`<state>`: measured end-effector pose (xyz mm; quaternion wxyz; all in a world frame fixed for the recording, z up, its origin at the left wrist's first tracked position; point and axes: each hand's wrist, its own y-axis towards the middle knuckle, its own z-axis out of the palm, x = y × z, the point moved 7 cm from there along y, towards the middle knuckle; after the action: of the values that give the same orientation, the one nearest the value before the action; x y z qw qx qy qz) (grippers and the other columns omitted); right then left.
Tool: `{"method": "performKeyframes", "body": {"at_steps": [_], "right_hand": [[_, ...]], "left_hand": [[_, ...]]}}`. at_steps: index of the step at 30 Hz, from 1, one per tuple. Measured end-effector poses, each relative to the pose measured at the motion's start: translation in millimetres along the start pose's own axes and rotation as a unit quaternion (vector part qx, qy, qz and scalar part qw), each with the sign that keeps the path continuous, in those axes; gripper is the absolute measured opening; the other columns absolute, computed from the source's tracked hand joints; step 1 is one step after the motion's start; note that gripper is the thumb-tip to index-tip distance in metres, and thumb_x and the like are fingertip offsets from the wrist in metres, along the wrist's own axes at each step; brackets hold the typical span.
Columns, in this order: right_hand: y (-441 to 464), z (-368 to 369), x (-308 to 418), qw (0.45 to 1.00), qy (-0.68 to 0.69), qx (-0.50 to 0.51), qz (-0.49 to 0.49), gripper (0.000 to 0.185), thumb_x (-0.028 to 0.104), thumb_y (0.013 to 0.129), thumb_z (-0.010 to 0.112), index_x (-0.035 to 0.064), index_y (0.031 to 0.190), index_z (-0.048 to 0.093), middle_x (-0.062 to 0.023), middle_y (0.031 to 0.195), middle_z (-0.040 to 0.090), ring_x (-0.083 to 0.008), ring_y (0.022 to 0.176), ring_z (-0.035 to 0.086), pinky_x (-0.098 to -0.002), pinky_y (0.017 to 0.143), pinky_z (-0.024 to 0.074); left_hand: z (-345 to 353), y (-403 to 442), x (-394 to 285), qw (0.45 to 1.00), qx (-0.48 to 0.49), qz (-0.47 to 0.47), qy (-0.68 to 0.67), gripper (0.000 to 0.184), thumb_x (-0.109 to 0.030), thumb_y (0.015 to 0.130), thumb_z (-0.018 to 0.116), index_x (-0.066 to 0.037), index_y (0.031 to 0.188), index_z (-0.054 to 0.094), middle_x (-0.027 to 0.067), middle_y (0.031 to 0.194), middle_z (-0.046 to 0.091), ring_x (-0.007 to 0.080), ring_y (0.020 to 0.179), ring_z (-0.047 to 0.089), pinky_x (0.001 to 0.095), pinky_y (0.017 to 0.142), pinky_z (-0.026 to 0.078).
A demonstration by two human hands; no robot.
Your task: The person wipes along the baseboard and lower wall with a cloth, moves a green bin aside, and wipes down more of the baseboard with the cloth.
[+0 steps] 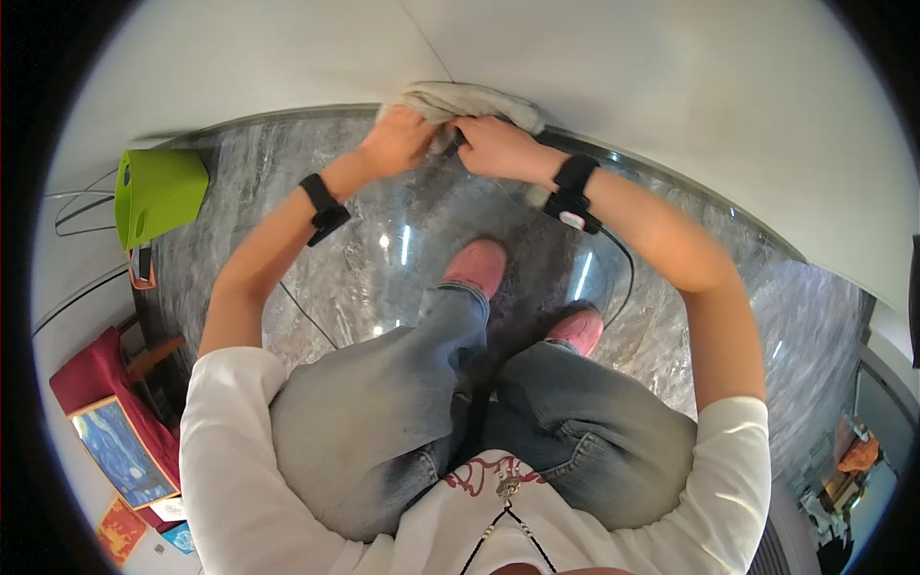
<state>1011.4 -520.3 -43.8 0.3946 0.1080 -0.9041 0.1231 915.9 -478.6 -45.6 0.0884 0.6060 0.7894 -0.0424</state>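
A pale, crumpled cloth (474, 99) lies bunched against the foot of the white wall, along the dark edge strip. Its left part is gripped by my left hand (399, 141), whose fingers are closed on it. Beside it my right hand (500, 147) is closed too, with its fingers at the cloth's lower edge, a short gap from my left hand. Part of the cloth hangs between the two hands. Black straps with small devices are on both wrists.
The grey marbled floor (355, 259) meets the white wall (623, 57). On the left are a green bin (163, 196), cables and a framed blue picture (125, 450) by red fabric. Pink shoes (477, 266) stand below my hands. Assorted items lie at the lower right.
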Motion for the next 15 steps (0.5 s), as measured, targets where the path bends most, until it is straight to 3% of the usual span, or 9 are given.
{"method": "performKeyframes", "body": {"at_steps": [5, 8, 10, 11, 14, 15], "right_hand": [[-8.9, -3.9, -8.0, 0.999, -0.020, -0.011, 0.024, 0.038, 0.010, 0.075, 0.044, 0.0008, 0.111, 0.049, -0.0203, 0.086, 0.059, -0.0351, 0.080, 0.058, -0.0423, 0.071, 0.0461], [-29.4, -26.5, 0.7, 0.992, -0.059, -0.111, 0.027, 0.034, 0.010, 0.075, 0.046, 0.0021, 0.108, 0.050, -0.0190, 0.082, 0.060, -0.0338, 0.079, 0.058, -0.0419, 0.069, 0.0472], [-38.4, -42.6, 15.3, 0.981, -0.096, -0.166, -0.009, 0.029, 0.010, 0.074, 0.049, 0.0029, 0.102, 0.051, -0.0169, 0.080, 0.059, -0.0316, 0.079, 0.059, -0.0421, 0.067, 0.0476], [-43.3, -48.2, 18.0, 0.981, -0.097, -0.169, -0.001, 0.029, 0.010, 0.074, 0.049, 0.0029, 0.102, 0.051, -0.0169, 0.080, 0.059, -0.0316, 0.079, 0.059, -0.0421, 0.067, 0.0476], [-60.7, -78.6, 42.7, 0.961, -0.127, -0.244, -0.037, 0.028, 0.010, 0.072, 0.051, 0.0047, 0.099, 0.052, -0.0156, 0.080, 0.059, -0.0301, 0.073, 0.059, -0.0404, 0.062, 0.0480], [-71.5, -94.5, 56.9, 0.934, -0.157, -0.310, -0.088, 0.028, 0.009, 0.071, 0.051, 0.0066, 0.099, 0.053, -0.0145, 0.079, 0.059, -0.0295, 0.069, 0.059, -0.0386, 0.058, 0.0476]], "left_hand": [[1.8, 5.7, 3.4, 0.998, 0.036, -0.002, 0.048, 0.029, -0.013, 0.074, 0.055, -0.004, 0.102, 0.051, 0.0124, 0.089, 0.054, 0.0296, 0.088, 0.050, 0.0382, 0.076, 0.037], [-11.7, 12.0, -3.1, 0.999, -0.033, 0.026, 0.034, 0.027, -0.017, 0.076, 0.056, -0.004, 0.100, 0.052, 0.0123, 0.090, 0.055, 0.0298, 0.087, 0.050, 0.0380, 0.074, 0.038], [-13.5, 19.2, -0.2, 1.000, 0.006, 0.002, 0.015, 0.039, -0.013, 0.076, 0.056, -0.002, 0.112, 0.046, 0.0174, 0.105, 0.052, 0.0365, 0.098, 0.047, 0.0421, 0.085, 0.036], [-14.9, 22.2, -4.2, 1.000, 0.006, 0.010, 0.012, 0.039, -0.013, 0.076, 0.056, -0.002, 0.112, 0.046, 0.0174, 0.105, 0.052, 0.0365, 0.098, 0.047, 0.0421, 0.085, 0.036], [-54.7, 38.4, -21.6, 0.998, -0.048, -0.019, -0.031, 0.042, -0.013, 0.074, 0.058, 0.000, 0.112, 0.046, 0.0182, 0.104, 0.053, 0.0378, 0.097, 0.048, 0.0435, 0.084, 0.037], [-81.3, 44.7, -35.0, 0.990, -0.138, 0.030, 0.012, 0.039, -0.016, 0.074, 0.059, -0.002, 0.109, 0.049, 0.0146, 0.095, 0.055, 0.0345, 0.090, 0.051, 0.0422, 0.079, 0.038]]}}
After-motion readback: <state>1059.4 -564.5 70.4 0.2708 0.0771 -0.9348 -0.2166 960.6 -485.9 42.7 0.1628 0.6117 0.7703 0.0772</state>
